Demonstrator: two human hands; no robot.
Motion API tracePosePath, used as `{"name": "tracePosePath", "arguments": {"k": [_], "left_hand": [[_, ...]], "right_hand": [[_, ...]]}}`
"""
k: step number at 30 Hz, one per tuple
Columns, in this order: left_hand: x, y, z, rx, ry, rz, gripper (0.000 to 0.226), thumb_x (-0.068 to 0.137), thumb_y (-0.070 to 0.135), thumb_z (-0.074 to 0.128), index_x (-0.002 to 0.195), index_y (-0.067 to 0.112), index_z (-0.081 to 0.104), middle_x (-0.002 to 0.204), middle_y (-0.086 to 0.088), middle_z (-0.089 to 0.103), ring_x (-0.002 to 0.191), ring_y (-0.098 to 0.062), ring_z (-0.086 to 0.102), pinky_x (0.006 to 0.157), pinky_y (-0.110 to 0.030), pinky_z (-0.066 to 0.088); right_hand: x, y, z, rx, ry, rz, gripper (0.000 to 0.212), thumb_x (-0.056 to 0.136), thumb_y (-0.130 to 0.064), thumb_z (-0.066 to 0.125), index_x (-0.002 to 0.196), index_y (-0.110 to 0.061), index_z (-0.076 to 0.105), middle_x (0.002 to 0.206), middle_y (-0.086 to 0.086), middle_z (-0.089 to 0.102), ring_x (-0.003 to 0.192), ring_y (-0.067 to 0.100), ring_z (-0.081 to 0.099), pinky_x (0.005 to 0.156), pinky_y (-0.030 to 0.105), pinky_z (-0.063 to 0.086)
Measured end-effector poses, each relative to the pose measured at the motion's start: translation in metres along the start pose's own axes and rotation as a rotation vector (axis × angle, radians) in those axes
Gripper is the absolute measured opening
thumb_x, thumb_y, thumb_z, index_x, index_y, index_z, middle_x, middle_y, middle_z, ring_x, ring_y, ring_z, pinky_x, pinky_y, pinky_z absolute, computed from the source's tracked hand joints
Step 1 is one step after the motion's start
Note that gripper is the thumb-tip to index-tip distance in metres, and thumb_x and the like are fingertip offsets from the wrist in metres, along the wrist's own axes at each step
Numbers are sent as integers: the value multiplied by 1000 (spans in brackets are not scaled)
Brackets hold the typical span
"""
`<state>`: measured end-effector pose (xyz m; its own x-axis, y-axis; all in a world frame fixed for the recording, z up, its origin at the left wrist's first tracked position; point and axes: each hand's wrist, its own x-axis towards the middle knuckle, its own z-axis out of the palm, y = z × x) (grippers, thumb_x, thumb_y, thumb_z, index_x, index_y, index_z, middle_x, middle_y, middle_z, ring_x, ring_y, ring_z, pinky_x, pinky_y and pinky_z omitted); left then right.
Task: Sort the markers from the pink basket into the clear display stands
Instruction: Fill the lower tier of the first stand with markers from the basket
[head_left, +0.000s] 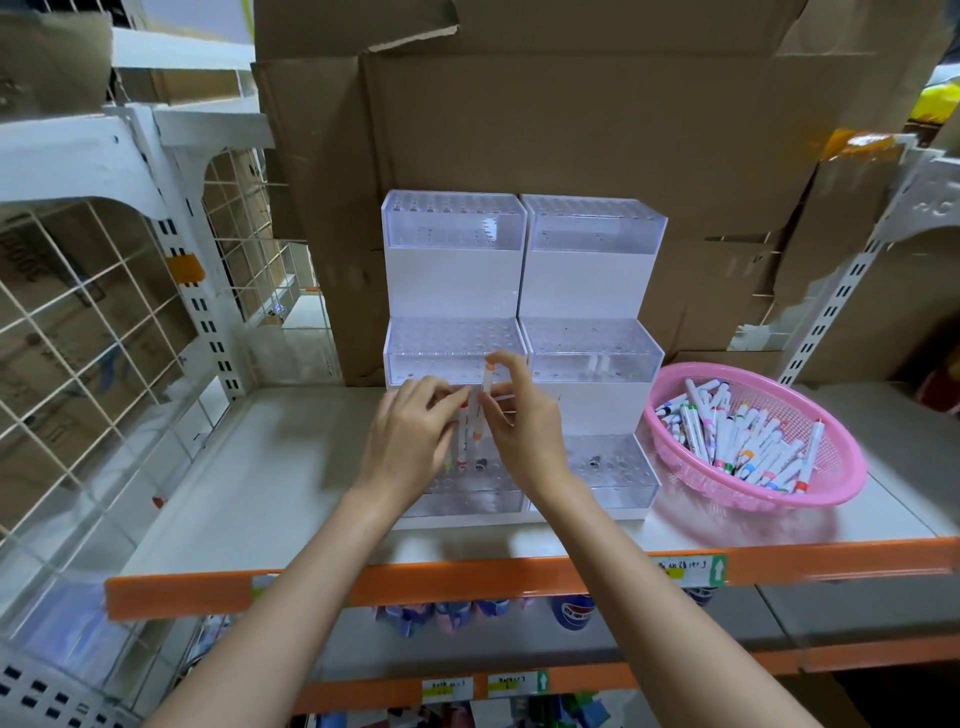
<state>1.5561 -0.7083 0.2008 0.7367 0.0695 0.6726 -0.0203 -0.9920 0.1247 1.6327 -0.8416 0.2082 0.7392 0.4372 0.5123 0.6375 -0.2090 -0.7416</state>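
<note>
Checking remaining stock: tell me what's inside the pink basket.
The round pink plastic mesh basket holds a loose pile of white markers with coloured caps. Whatever lies beneath the pile is covered.

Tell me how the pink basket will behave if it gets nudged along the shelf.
The pink basket looks like thin mesh plastic, so probably light and a bit flexible. Its wide, shallow shape suggests it would slide on the smooth shelf rather than tip. The loose markers piled inside would likely shift and rattle.
</note>
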Motion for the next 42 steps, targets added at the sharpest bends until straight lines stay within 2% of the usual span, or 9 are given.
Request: {"name": "tracePosePath", "arguments": {"k": [3,5,8,14,22,28,31,39,42], "left_hand": [[-5,-4,-3,17,-9,-14,34,77,7,67,110,15,68,95,-2,60,89,-24,58,73,-34,43],[-7,-5,-4,26,-21,-16,32,81,11,56,110,16,68,95,-2,60,88,-25,59,72,-33,43],[-8,-3,-4,22,-40,-19,37,81,17,45,109,16,69,95,-2,60,89,-25,58,73,-33,43],[-2,-2,-7,-85,-26,-85,32,78,10,52,103,16,70,96,1,60,91,-22,57,75,-34,46],[-1,-2,-9,-85,-43,-74,34,74,1,59,102,18,70,94,2,61,90,-22,58,75,-32,43],[-1,-3,-9,-70,-50,-74,37,73,-1,63,103,19,70,94,3,61,91,-21,57,75,-30,41],[-1,-3,-10,-63,-51,-73,37,72,-1,63,103,19,70,94,3,61,90,-21,57,75,-29,40],[1,0,-11,-42,-67,-70,36,71,-2,64,102,16,70,93,1,61,88,-23,58,73,-30,40],[1,4,-9,-12,-51,-53,34,72,2,66,103,15,70,96,0,63,90,-22,60,77,-32,44]], "right_hand": [[0,-1,0,-69,-4,-16,33,95,-15,55,122,-30,45,83,-7,68,71,15,67,68,40,55],[3,-2,2,-152,-20,-16,32,95,-20,54,117,-38,40,82,-5,69,72,18,67,67,40,55],[5,0,4,-253,-47,-19,25,95,-23,52,110,-36,38,78,0,71,71,24,65,64,41,54],[7,-3,2,-311,-57,-35,15,99,-28,49,111,-20,48,75,-1,70,65,26,60,58,37,50],[8,2,1,-464,-85,-11,13,93,-27,57,92,-15,58,88,0,66,83,25,60,59,32,40],[9,-1,2,-458,-39,-43,12,94,-25,53,95,-19,63,87,-3,68,79,24,61,62,35,49],[11,-1,3,-457,-62,-48,16,96,-22,53,95,-15,67,91,1,67,82,26,61,62,35,47],[12,-5,-3,-425,-90,24,16,93,-31,59,92,-15,62,91,0,66,83,22,59,64,36,48],[5,-3,-11,-437,-94,28,21,92,-38,59,101,-19,57,96,-5,64,89,18,58,65,34,47]]}}
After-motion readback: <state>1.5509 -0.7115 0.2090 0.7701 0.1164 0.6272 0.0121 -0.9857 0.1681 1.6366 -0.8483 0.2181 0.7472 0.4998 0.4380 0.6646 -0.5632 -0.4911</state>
